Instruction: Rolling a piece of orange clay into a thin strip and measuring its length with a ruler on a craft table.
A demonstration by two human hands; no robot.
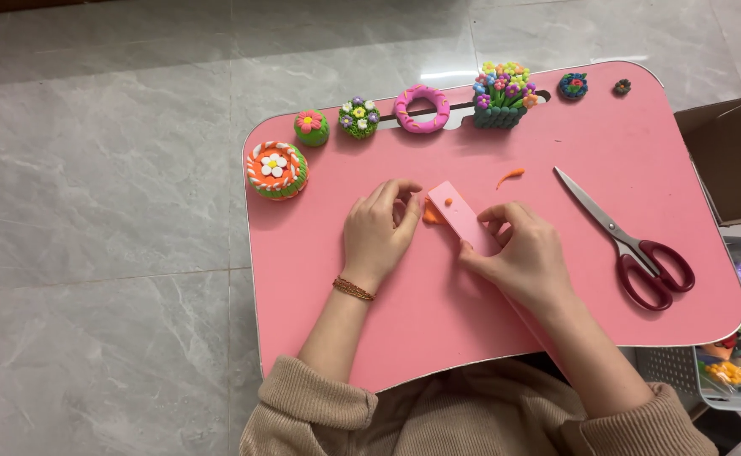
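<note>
Pink strip [463, 219] on pink table [404, 321] — R hand [526, 257] grip pinching it, L hand [379, 228] fingertips at orange clay [432, 214] — holding unclear.

Scissors [632, 245] lie right of both hands; clay models [360, 117] line the table's [488, 338] far edge.

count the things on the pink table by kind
clay models: 7 (cake, flower ball, flower dome, pink ring, flower basket, blue disc, tiny dark flower)
scissors: 1
pink flat tool: 1
loose orange clay bits: 2 ()
total: 11
</note>
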